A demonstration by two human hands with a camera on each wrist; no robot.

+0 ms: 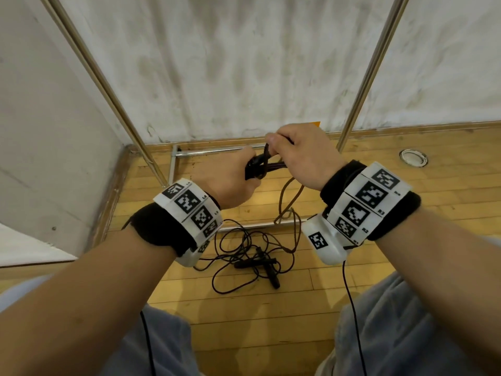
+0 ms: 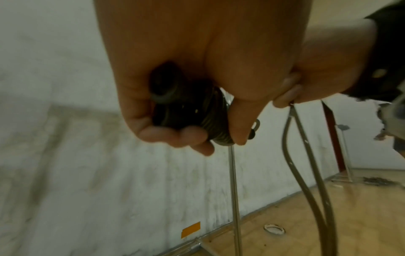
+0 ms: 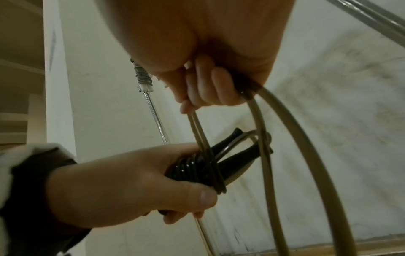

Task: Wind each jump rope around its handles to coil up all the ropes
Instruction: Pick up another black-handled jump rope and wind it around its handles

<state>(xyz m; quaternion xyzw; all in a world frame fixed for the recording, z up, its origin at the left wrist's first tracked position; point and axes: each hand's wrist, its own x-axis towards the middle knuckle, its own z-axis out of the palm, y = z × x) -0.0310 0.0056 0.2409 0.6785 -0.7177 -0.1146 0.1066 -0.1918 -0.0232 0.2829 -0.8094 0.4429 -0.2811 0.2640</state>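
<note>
Two handles [image 3: 221, 155] lie side by side in the left hand [image 1: 230, 180], clenched around them so the turns stay tight — the right hand [image 1: 301, 156], just above, pinches the doubled rope [image 3: 291, 138] taut for winding. Another rope [image 1: 244, 256] lies loose on the floor [image 1: 352, 272] below — not yet coiled.

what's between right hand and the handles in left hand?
Two taut rope strands run from the right hand to the handles in the left hand; right wrist view.
</note>
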